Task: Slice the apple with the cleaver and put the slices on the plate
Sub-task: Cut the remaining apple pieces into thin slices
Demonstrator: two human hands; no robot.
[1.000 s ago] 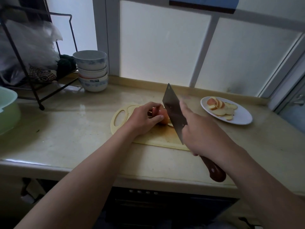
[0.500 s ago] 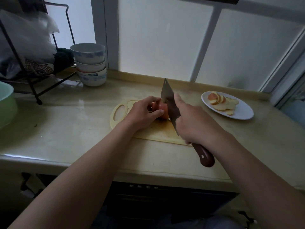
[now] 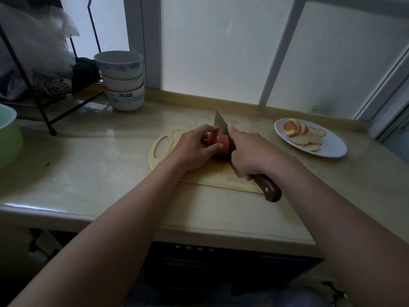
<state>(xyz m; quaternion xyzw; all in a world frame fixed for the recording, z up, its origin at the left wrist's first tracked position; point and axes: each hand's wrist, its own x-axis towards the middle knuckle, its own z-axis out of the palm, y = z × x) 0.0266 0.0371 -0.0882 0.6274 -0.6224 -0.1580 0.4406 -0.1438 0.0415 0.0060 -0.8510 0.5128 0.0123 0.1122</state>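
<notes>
We find apple (image 3: pixel 222 142) on board (image 3: pixel 217 176) | plate (image 3: pixel 332 148) with slices (image 3: pixel 298 134) to our right | bowls (image 3: pixel 121 83) behind, to our left

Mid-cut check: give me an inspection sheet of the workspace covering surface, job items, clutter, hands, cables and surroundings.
Surface: beige counter, with a yellow cutting board lying on it.
Job's things: red apple on the board, with the cleaver blade set against its right side; plate at the right holds slices.
Clutter: stacked bowls at the back left; green basin at the left edge; wire rack with cloths and a plastic bag.
Grips: left hand holds the apple; right hand grips the cleaver's wooden handle, forefinger laid along the blade.
Cables: nothing seen.
Surroundings: frosted window behind the counter; dark space below it.
</notes>
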